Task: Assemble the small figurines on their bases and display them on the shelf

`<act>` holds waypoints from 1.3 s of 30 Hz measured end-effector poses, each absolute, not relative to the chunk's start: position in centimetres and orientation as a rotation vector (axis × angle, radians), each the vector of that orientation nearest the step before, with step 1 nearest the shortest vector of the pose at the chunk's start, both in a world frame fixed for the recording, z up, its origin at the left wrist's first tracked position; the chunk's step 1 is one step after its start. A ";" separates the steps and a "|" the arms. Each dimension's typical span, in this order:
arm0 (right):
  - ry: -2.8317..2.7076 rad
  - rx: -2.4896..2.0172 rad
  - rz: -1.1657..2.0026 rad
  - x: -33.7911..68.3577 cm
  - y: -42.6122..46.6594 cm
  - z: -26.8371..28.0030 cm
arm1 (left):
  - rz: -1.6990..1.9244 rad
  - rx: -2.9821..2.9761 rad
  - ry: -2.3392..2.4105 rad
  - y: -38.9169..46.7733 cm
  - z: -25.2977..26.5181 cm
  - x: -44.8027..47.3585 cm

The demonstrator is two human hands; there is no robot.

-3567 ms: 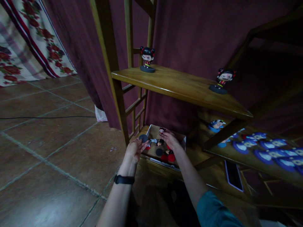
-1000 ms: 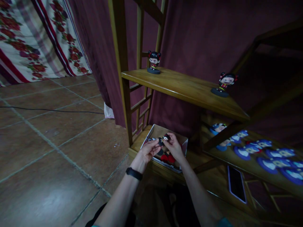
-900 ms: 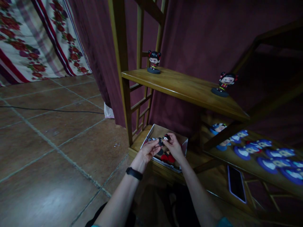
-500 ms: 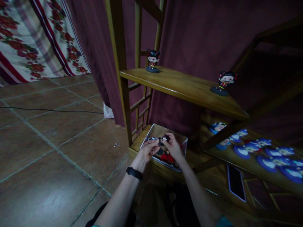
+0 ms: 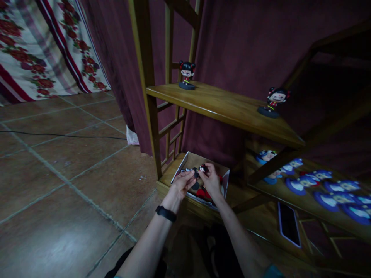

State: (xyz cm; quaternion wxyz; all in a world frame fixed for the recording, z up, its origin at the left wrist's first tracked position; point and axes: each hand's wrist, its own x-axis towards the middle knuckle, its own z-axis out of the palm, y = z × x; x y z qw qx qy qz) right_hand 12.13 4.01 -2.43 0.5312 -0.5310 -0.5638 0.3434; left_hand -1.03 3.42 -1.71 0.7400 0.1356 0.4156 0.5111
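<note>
Left hand (image 5: 182,182) pinching dark base (image 5: 196,173); right hand (image 5: 211,180) gripping small figurine (image 5: 202,168); both over open box (image 5: 199,158); phone (image 5: 289,224) lies right.

Held figure (image 5: 203,169) is black-haired, and the base (image 5: 196,173) on it looks dark grey, though it's so dim there it could be black. Box (image 5: 213,162) is cardboard-brown inside with white edges, and there are bright red bits (image 5: 202,193) in it. The two shelf figures, left one (image 5: 187,72) and right one (image 5: 276,97), have black hair with red ties, red and yellow outfits, dark grey bases. Shelf (image 5: 223,107) is glossy honey-brown. Blue-and-white figures (image 5: 336,199) lower down. Phone (image 5: 289,224): black screen, lilac edge. Black wristband (image 5: 165,213), teal sleeve (image 5: 273,271). Plum curtain (image 5: 246,58), brown floor tiles (image 5: 69,154) with pale grout, white cloth (image 5: 55,50) with red roses and dark red stripes.
</note>
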 end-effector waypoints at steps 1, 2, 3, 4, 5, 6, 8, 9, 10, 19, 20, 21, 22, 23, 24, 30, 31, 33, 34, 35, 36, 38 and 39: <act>-1.334 -1.262 0.832 12.1 4.1 -2.5 | 1.133 0.313 0.923 3.4 -1.7 -1.0; -1.328 -1.255 0.844 12.1 4.1 -2.6 | 1.145 0.327 0.934 3.3 -1.8 -0.9; -1.326 -1.244 0.856 12.1 4.2 -2.7 | 1.157 0.339 0.948 3.3 -1.8 -0.9; -1.328 -1.232 0.867 12.2 4.3 -2.8 | 1.169 0.351 0.962 3.3 -1.9 -0.9; -1.333 -1.220 0.877 12.3 4.4 -2.9 | 1.181 0.366 0.975 3.3 -1.9 -0.8; -1.339 -1.210 0.884 12.3 4.4 -2.9 | 1.194 0.382 0.988 3.3 -1.9 -0.8; -1.351 -1.199 0.889 12.5 4.6 -3.0 | 1.213 0.410 1.008 3.2 -1.9 -0.8; -1.359 -1.199 0.888 12.5 4.6 -3.1 | 1.214 0.421 1.013 3.2 -1.9 -0.8; -1.369 -1.201 0.885 12.6 4.7 -3.2 | 1.213 0.430 1.017 3.2 -1.8 -0.9; -1.466 -1.241 0.845 12.7 4.7 -3.5 | 1.107 0.414 0.981 3.3 -1.3 -1.7; -1.478 -1.251 0.833 12.6 4.6 -3.4 | 1.106 0.406 0.981 3.3 -1.4 -1.7; -1.484 -1.262 0.818 12.5 4.5 -3.3 | 1.110 0.399 0.982 3.4 -1.5 -1.6; -1.490 -1.274 0.806 12.5 4.5 -3.2 | 1.119 0.394 0.985 3.4 -1.6 -1.5; -1.494 -1.284 0.797 12.4 4.4 -3.0 | 1.135 0.392 0.990 3.4 -1.6 -1.4; -1.497 -1.291 0.793 12.4 4.4 -2.9 | 1.156 0.390 0.999 3.3 -1.7 -1.2; -1.474 -1.286 0.782 12.4 4.6 -3.0 | 1.270 0.416 1.018 3.1 -1.8 -0.4; -1.467 -1.285 0.780 12.4 4.6 -3.0 | 1.271 0.416 1.015 3.1 -1.8 -0.4; -1.466 -1.290 0.773 12.4 4.6 -3.0 | 1.272 0.409 1.008 3.1 -1.8 -0.3; -1.470 -1.296 0.770 12.4 4.6 -3.0 | 1.271 0.405 1.003 3.1 -1.8 -0.3; -1.477 -1.303 0.766 12.4 4.7 -2.9 | 1.274 0.401 0.999 3.1 -1.8 -0.3; -1.487 -1.308 0.764 12.4 4.7 -2.9 | 1.278 0.398 0.998 3.2 -1.8 -0.2; -1.500 -1.303 0.778 12.5 4.8 -2.9 | 1.276 0.391 1.009 3.3 -1.9 -0.2; -1.499 -1.294 0.794 12.5 4.9 -3.0 | 1.268 0.388 1.017 3.4 -2.0 -0.3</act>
